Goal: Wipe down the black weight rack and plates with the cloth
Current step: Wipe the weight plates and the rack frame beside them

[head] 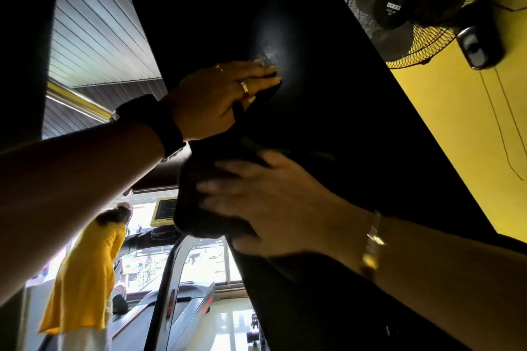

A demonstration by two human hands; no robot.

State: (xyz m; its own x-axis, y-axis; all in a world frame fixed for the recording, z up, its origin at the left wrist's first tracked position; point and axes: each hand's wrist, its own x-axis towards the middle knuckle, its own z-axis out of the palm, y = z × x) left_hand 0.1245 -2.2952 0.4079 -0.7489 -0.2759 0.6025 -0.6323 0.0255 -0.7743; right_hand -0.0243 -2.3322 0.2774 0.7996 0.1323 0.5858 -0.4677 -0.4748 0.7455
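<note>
Black cloth [199, 202] pressed under flat right hand [273, 205].

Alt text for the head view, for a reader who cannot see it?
The right hand, fingers spread, presses a dark cloth against a tall black rack panel while the left hand lies flat higher up. A fan hangs on the yellow wall at upper right; a person in yellow stands lower left.
</note>
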